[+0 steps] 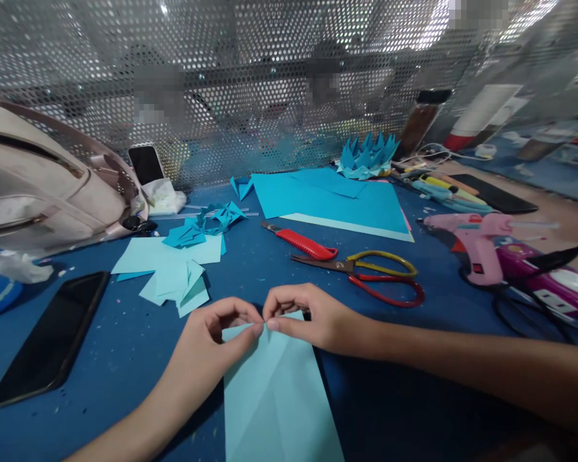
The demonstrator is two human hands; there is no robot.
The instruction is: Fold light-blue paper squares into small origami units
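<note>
A light blue sheet of paper with crease lines lies at the front of the blue table, its near end cut off by the frame. At its far edge my left hand pinches the paper between thumb and fingers. My right hand grips the same edge just beside it, the fingertips of both hands nearly touching. Beyond the hands lie scissors with one yellow and one red handle, and a red utility knife. Left of them are light blue paper pieces and darker blue folded pieces.
A black phone and a pale bag are on the left. Blue sheets and a spiky paper piece sit at the back, before a perforated metal panel. A pink glue gun with cables stands right.
</note>
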